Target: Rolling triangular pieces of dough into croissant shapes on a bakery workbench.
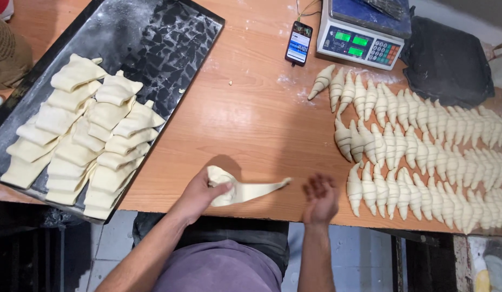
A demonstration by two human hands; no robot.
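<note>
Pale dough [245, 190]: near table [251, 119] edge, wide end under left hand [199, 196], tip pointing right.
Left fingers: curled over the rolled end, thumb on it.
Right hand [320, 199]: blurred, open, just right of tip.
Croissants [424, 151]: rows, right.
Tray [153, 48]: far left.

Even, bright overhead light falls on the wooden table [251, 124], with soft shadows below the dough. The black tray [153, 38] at eleven o'clock glints faintly. The right hand [319, 199] is motion-blurred. Wide-angle bending shows at the edges.
</note>
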